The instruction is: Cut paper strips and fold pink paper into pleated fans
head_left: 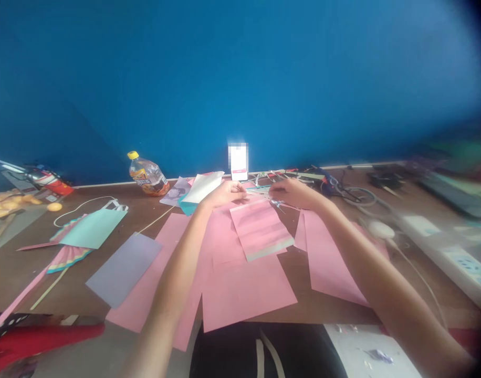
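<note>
- Head view: the left hand (229, 193) is held over the far part of the worktop, with its fingers partly curled and pointed inward; whether anything is gripped by it cannot be told.
- The right hand (291, 192) is held opposite, just apart from the left, with its fingers bent downward; its fingertips are blurred, so whether anything is held cannot be told.
- A striped pink sheet (262, 228), edged at its near end with a pale band, is laid at a slant just in front of the hands, on top of other pink paper.
- Thin paper strips (258, 191) are seen in the gap between the hands.
- A plain pink sheet (248, 294) is spread nearer the body, its near edge extended past the table edge.
- A white sheet (204, 187) is placed just beside the left hand, partly over a teal one.
- A mauve sheet (124, 269) is laid to the left, overlapping pink paper.
- Farther left, a pleated paper fan (72, 256) is partly covered by a light-blue sheet (94, 227).
- A lit phone (239, 160) is stood upright by the blue wall (240, 68), beyond the hands.
- A yellow-capped bottle (147, 176) is tilted near the wall.
</note>
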Motion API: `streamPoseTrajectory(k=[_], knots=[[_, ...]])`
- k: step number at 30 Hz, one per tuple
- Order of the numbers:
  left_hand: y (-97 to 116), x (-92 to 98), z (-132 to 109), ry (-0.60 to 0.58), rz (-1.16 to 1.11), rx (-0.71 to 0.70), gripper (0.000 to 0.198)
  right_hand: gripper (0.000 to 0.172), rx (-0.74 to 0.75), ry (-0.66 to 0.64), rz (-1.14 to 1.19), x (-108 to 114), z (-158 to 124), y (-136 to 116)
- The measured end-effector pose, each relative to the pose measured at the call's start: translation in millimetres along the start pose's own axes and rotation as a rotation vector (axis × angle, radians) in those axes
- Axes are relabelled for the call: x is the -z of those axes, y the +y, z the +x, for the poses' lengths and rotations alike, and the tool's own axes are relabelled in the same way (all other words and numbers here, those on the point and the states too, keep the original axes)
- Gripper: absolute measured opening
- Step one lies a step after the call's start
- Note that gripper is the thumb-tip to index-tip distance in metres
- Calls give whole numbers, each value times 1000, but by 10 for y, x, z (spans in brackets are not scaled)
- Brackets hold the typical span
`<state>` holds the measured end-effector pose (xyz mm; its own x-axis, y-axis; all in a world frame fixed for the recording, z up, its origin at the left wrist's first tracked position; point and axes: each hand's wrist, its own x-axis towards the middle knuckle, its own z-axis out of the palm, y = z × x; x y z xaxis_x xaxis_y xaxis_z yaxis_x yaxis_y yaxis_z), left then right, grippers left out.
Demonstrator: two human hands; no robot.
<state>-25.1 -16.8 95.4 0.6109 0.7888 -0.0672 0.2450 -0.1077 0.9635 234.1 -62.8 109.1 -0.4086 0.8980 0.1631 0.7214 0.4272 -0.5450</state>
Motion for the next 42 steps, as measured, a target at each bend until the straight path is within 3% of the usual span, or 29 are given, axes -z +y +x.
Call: streamPoseTrajectory(k=[10,18,23,29,33,36,39,42], knots=[[-20,-163,0,77,399,192,22,18,-1,31,-216,-148,34,82],[-24,-17,-58,-62,482,247,7,21,-32,91,-267,-337,45,-140],[10,-37,-59,-89,569,299,20,26,-81,77,-317,-361,47,-185],[35,41,-91,69,921,399,34,22,-38,30,-292,-291,25,-160],[-66,110,-61,-77,934,424,44,23,-38,28,-264,-250,37,-107],[-148,90,-21,-102,978,450,37,23,-21,47,-221,-206,47,-65],[-210,83,5,-59,915,379,23,23,-2,64,-181,-148,44,-39],[-217,104,16,18,808,229,21,22,31,73,-133,-104,29,-34]])
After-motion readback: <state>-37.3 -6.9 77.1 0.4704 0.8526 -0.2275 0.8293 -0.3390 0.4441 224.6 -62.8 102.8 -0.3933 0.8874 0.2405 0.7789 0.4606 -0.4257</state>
